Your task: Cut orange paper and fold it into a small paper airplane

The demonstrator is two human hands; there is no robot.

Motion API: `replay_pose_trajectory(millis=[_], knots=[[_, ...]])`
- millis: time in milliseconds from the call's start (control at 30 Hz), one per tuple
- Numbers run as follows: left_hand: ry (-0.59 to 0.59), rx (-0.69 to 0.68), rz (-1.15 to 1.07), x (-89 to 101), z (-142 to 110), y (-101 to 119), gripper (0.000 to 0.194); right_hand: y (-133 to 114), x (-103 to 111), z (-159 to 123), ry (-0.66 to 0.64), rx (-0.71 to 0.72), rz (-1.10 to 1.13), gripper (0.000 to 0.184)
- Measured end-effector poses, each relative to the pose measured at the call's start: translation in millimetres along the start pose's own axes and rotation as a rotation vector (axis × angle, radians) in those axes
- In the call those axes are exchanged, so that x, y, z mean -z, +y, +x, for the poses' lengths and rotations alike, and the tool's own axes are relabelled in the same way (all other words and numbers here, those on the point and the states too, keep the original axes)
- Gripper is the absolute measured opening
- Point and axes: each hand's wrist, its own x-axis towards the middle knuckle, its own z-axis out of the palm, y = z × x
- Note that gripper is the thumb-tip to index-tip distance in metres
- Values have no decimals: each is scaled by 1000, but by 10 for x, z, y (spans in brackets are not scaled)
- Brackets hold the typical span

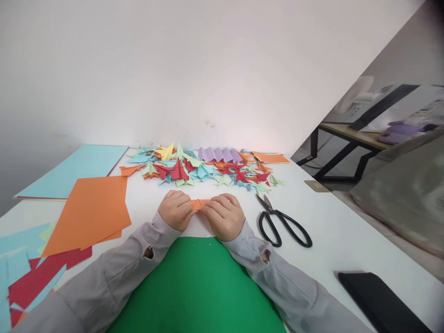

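Observation:
Between my hands is a small folded piece of orange paper [199, 204], with a crease line showing across its middle. My left hand [176, 210] is closed on its left end. The fingers of my right hand [225, 216] pinch the right end, hiding that part of the paper. Both hands are just above the white table, in front of a heap of folded paper pieces [179, 170] in red, green, blue, yellow and orange. Black-handled scissors [272, 213] lie partly open to the right of my right hand.
Orange sheets [92, 210] and a large light-blue sheet [81, 169] lie at the left, with paper scraps [41, 282] nearer me. Pleated purple paper [219, 155] and an orange stack [270, 157] are by the wall. A black flat object [379, 300] lies front right. Green material [197, 286] covers the near edge.

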Motion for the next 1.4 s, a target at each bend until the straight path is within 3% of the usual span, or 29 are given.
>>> replay_pose_trajectory(millis=[200,400,533,900,1167,1400], knots=[[36,13,-74,-14,-35,-50,16,54,10,-6,13,-75,7,7],[45,6,-101,-26,-29,-11,3,45,-24,-29,12,-5,20,9],[54,-35,-135,-44,-21,14,7,15,-36,-41,-3,-3,40,9],[-69,-86,-147,11,17,78,19,-22,-9,-16,-64,14,65,15],[59,11,-190,-27,-17,5,5,-6,18,0,14,-54,39,10],[17,-55,-177,-37,-30,-8,10,-29,16,8,-28,-20,96,8]])
